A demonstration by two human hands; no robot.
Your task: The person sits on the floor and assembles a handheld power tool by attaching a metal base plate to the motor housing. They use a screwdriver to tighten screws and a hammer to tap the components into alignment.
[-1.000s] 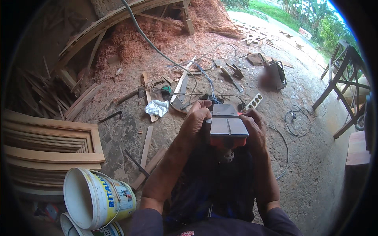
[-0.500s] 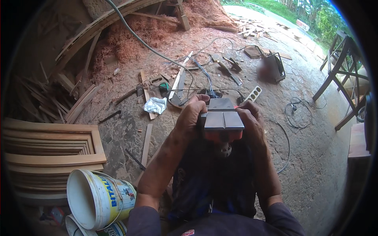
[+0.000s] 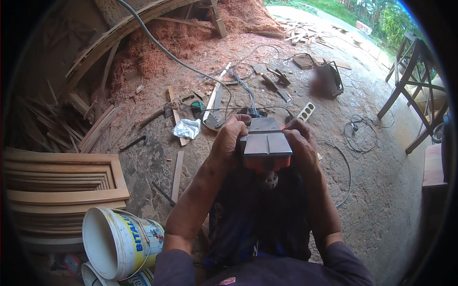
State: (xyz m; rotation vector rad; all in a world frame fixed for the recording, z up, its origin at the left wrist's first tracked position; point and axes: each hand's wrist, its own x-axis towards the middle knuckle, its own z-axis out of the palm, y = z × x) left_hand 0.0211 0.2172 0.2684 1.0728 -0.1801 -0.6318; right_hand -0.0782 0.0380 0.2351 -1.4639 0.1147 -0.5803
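An electric hand planer (image 3: 267,144) with an orange-red body is held upside down over my lap, its flat metal sole facing up. My left hand (image 3: 231,136) grips its left side, the fingers curled around the edge. On the opposite side my right hand (image 3: 301,141) holds it with bent fingers near the slot between the two sole plates. The planer's lower body and much of my fingertips are hidden beneath the sole. Just beyond it, dark cords lie on the ground.
Wooden frames (image 3: 67,193) are stacked at left above a white bucket (image 3: 101,243) lying tilted. Ahead lie a power strip (image 3: 306,111), a crumpled silvery-white bag (image 3: 186,128), a chisel-like tool (image 3: 275,87) and wood strips. A dark wooden trestle (image 3: 405,90) stands at right.
The planer and both hands sit very slightly farther left and up in the picture. The grip looks the same.
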